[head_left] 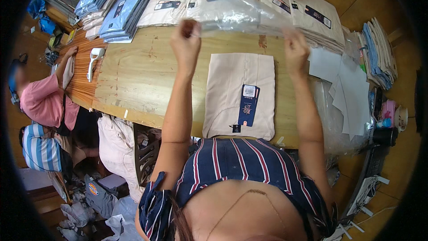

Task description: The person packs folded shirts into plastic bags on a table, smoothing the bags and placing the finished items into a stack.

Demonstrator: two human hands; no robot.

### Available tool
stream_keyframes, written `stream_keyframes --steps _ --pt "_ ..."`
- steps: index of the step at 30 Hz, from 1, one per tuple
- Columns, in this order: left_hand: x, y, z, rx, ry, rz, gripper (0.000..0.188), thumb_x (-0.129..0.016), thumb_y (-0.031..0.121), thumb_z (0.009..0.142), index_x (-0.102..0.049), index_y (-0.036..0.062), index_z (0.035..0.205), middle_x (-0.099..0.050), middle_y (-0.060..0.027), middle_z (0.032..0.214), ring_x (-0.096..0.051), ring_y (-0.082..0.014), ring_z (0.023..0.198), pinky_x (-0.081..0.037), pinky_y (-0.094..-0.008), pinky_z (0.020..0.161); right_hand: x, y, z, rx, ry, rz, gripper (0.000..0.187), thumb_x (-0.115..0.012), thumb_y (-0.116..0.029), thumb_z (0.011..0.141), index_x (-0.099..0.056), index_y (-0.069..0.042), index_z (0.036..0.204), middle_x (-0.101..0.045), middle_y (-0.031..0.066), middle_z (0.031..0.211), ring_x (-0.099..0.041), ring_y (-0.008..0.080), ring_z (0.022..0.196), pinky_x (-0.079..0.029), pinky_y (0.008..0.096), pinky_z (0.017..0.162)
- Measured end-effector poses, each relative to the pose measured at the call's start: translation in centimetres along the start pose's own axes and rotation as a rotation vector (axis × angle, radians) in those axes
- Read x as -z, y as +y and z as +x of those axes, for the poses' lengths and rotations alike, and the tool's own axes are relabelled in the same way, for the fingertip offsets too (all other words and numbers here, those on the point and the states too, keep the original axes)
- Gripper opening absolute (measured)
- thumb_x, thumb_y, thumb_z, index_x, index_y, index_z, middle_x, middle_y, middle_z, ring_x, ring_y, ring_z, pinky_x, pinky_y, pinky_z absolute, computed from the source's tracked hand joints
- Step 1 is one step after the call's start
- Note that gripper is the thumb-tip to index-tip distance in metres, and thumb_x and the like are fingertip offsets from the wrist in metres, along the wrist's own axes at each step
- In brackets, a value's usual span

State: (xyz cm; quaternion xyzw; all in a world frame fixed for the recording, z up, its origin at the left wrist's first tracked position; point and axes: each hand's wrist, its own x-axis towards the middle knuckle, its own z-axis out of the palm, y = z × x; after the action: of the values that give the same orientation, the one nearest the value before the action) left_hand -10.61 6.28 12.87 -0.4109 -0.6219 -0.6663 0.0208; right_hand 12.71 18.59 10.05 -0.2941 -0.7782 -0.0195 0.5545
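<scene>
A clear plastic bag (236,15) is stretched between my two raised hands above the far half of the table. My left hand (186,33) is closed on one end of it, and my right hand (295,47) pinches the other end. Below the bag, close to my body, a folded beige garment (225,89) lies flat on the wooden table (142,71). A dark blue hang tag (248,105) with a white sticker rests on the garment. Through the bag, parts of the folded garments behind it show blurred.
Stacks of folded beige garments (316,15) and blue garments (122,15) line the table's back. White sheets (350,89) and clear bags (321,102) lie at the right. A white lint roller (94,60) sits left. Two other people, one in a pink top (49,102), are at the far left.
</scene>
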Motion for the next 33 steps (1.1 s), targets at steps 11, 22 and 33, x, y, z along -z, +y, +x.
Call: stream_keyframes --steps 11,22,33 --pt "-2.5 -12.1 -4.7 0.421 -0.380 0.352 0.007 -0.057 0.004 0.067 -0.058 0.0016 0.074 -0.061 -0.0108 0.065 -0.058 -0.0168 0.057 -0.043 -0.0272 0.055 -5.6 8.6 -9.8 -0.794 -0.557 0.798 0.013 -0.048 0.010 0.072 -0.049 -0.002 0.078 -0.057 0.0072 0.082 -0.057 0.0144 0.074 -0.045 0.0231 0.067" --pt "0.6 -11.6 -5.7 0.630 -0.545 -0.097 0.012 -0.051 -0.007 0.066 -0.047 0.0044 0.065 -0.047 0.0017 0.062 -0.043 -0.0060 0.058 -0.035 -0.0188 0.053 -3.2 6.3 -10.3 -0.917 -0.528 0.791 0.016 -0.052 0.010 0.070 -0.048 -0.004 0.075 -0.055 0.0026 0.076 -0.054 0.0088 0.070 -0.044 0.0198 0.064" --pt "4.5 -7.3 -10.0 0.737 -0.684 -0.223 0.015 -0.041 -0.009 0.064 -0.039 0.0055 0.061 -0.036 0.0052 0.061 -0.035 -0.0035 0.058 -0.028 -0.0169 0.051 1.5 4.3 -10.1 -0.877 -1.025 0.828 0.019 -0.048 0.011 0.061 -0.042 -0.006 0.064 -0.042 -0.0044 0.064 -0.044 0.0048 0.062 -0.036 0.0174 0.058"
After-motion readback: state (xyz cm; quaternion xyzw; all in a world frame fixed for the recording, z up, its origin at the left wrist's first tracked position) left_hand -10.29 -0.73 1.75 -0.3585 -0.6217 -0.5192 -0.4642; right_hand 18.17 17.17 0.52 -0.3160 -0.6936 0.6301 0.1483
